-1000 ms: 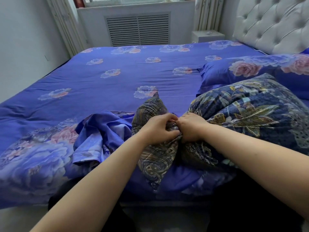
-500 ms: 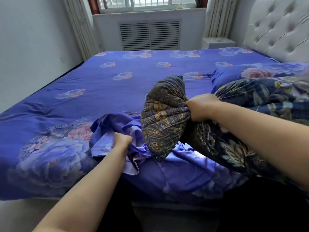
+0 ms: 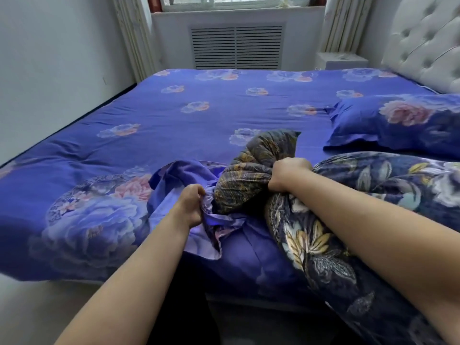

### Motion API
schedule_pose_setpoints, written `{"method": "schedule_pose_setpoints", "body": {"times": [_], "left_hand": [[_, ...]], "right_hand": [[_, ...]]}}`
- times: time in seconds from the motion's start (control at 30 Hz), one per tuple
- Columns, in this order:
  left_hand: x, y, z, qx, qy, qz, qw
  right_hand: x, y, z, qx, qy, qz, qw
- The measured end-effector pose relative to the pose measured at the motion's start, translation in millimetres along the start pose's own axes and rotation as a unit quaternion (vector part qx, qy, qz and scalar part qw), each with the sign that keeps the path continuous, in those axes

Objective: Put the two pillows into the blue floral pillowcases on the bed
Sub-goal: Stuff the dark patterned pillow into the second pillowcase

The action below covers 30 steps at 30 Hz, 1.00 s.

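A dark pillow (image 3: 323,245) with a leaf and paisley print lies along the bed's near right edge. My right hand (image 3: 288,174) squeezes its bunched end, so a paisley corner (image 3: 256,170) bulges up to the left of my fist. Beside that corner lies a crumpled blue floral pillowcase (image 3: 179,185), and my left hand (image 3: 190,206) is closed on its gathered edge. The pillow's corner touches the pillowcase fabric; whether it is inside the opening I cannot tell. At the right, by the headboard, rests a second pillow (image 3: 398,123) inside a blue floral pillowcase.
The bed (image 3: 199,108) is covered by a blue floral sheet. A tufted white headboard (image 3: 428,43) stands at the right, a white nightstand (image 3: 341,59) behind it, and a wall (image 3: 49,58) close on the left. Floor shows below the bed's near edge.
My left hand let go of the pillow's end and took hold of the pillowcase edge. My right hand kept the bunched pillow end and brought it down to the pillowcase.
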<state>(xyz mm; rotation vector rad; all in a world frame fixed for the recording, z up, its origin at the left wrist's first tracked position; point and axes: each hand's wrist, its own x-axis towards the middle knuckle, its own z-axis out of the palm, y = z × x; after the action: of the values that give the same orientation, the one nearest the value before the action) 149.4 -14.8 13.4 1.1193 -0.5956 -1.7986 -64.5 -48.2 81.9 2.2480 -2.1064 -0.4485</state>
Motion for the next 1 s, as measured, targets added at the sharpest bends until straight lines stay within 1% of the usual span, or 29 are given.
{"method": "schedule_pose_setpoints", "body": {"times": [0.07, 0.13, 0.2, 0.27, 0.33, 0.37, 0.4, 0.47, 0.53, 0.57, 0.63, 0.67, 0.73, 0.8, 0.9, 1.0], "left_hand": [[6.0, 0.9, -0.5, 0.048, 0.024, -0.019, 0.998], [11.2, -1.5, -0.3, 0.106, 0.064, -0.037, 0.992], [15.5, -2.8, 5.2, 0.133, 0.078, -0.017, 0.988], [16.6, 4.3, 12.8, 0.151, 0.095, 0.043, 0.983], [20.0, 24.9, 12.0, 0.167, 0.156, 0.144, 0.963], [24.0, 37.4, 7.5, 0.169, 0.184, 0.169, 0.954], [28.3, 49.7, 2.2, 0.168, 0.201, 0.174, 0.949], [34.5, 66.4, -9.2, 0.176, 0.223, 0.142, 0.948], [37.2, 73.8, -12.7, 0.209, 0.243, 0.102, 0.942], [36.7, 76.8, -9.8, 0.241, 0.246, 0.098, 0.934], [34.2, 84.6, 4.3, 0.343, 0.254, 0.118, 0.896], [33.2, 89.9, 11.6, 0.397, 0.259, 0.130, 0.871], [31.6, 103.0, 31.6, 0.471, 0.259, 0.145, 0.831], [31.8, 114.9, 60.8, 0.544, 0.212, 0.157, 0.797], [22.1, 107.6, 115.5, 0.631, 0.134, 0.182, 0.742], [8.1, 74.1, 151.8, 0.714, 0.098, 0.265, 0.641]], "right_hand": [[1.1, 3.9, -2.0, 0.022, 0.010, 0.014, 1.000], [1.8, 10.1, -2.5, 0.038, 0.020, 0.027, 0.999], [-3.7, 10.4, -0.7, 0.047, 0.040, 0.027, 0.998], [-16.5, 4.8, 4.2, 0.042, 0.074, 0.000, 0.996], [-31.7, -1.7, 11.2, 0.025, 0.107, -0.041, 0.993], [-39.1, -3.9, 14.0, 0.010, 0.118, -0.061, 0.991], [-45.1, -4.5, 16.7, -0.005, 0.129, -0.079, 0.988], [-53.6, -4.9, 20.8, -0.019, 0.147, -0.114, 0.982], [-59.6, -4.7, 21.5, -0.025, 0.161, -0.153, 0.975], [-62.6, -5.8, 21.4, -0.029, 0.165, -0.174, 0.970], [-71.1, -7.9, 24.4, -0.038, 0.183, -0.218, 0.958], [-75.5, -10.6, 26.3, -0.049, 0.192, -0.241, 0.950], [-84.6, -19.2, 28.8, -0.072, 0.202, -0.288, 0.933], [-90.6, -29.7, 27.7, -0.085, 0.202, -0.316, 0.923], [-88.2, -35.5, 21.2, -0.103, 0.182, -0.316, 0.925], [-82.9, -32.2, 14.6, -0.113, 0.133, -0.304, 0.937]]}}
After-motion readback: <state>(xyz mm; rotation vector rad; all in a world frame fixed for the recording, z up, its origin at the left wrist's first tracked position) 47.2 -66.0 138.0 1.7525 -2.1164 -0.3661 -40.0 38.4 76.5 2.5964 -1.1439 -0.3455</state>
